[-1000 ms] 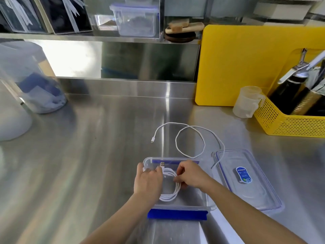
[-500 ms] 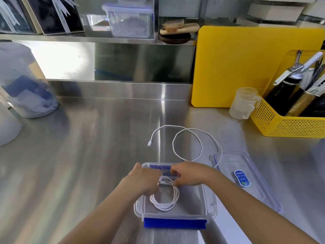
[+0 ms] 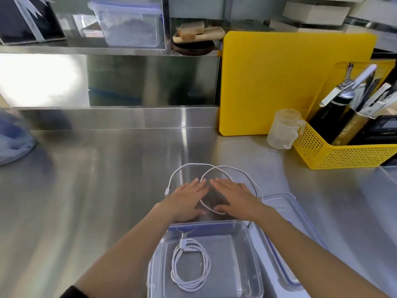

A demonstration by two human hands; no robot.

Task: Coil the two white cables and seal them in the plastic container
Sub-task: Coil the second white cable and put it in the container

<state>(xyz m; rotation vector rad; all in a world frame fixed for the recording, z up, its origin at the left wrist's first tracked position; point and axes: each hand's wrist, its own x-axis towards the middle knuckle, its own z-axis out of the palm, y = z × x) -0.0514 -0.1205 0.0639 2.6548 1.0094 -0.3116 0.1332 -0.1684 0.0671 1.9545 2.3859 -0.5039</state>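
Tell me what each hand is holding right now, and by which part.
Nothing is held. The left hand and right hand lie flat, fingers straight, over the uncoiled white cable; the coiled cable sits untouched in the container.

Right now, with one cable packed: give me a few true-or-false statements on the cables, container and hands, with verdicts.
1. A coiled cable lies inside the container. True.
2. The second cable is coiled as well. False: it lies in loose loops on the counter, beyond the container.
3. The lid is on the container. False: it lies on the counter to the container's right.
4. The left hand and right hand are spread flat, fingers straight, at the loose cable. True.
5. The left hand grips the coiled cable. False: neither hand touches it.
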